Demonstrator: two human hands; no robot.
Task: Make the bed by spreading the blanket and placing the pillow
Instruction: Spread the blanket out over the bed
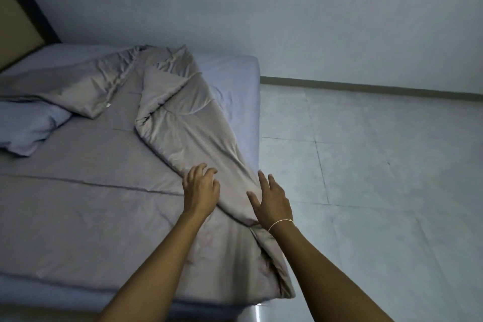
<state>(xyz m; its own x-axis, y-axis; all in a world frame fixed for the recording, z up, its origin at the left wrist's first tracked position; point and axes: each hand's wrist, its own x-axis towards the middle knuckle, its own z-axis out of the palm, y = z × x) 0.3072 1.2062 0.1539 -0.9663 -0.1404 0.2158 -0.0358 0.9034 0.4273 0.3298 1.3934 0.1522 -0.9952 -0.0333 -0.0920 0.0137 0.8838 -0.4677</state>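
Two bare hands reach out over a half-made bed: the left hand (201,188) hovers with its fingers loosely curled and holding nothing, just above the near end of a folded-over strip of the grey quilted blanket (180,123), while the right hand (271,200), fingers straight and spread, sits at the strip's right edge. Whether either hand actually touches the fabric cannot be told. A thin pale string bracelet (281,223) circles the right wrist.

The blanket lies partly spread across the mattress, flat on the near left side, with one long portion doubled back on itself and running diagonally from the far middle of the bed toward the near right corner. Another bunched fold lies at the far left. A soft lavender pillow (28,128) rests at the left edge of the view, on top of the blanket and partly tucked under that bunched fold. A lavender fitted sheet (235,81) shows at the far right corner of the mattress. Pale floor tiles (379,165) stretch to the right, meeting a plain light wall (261,8).
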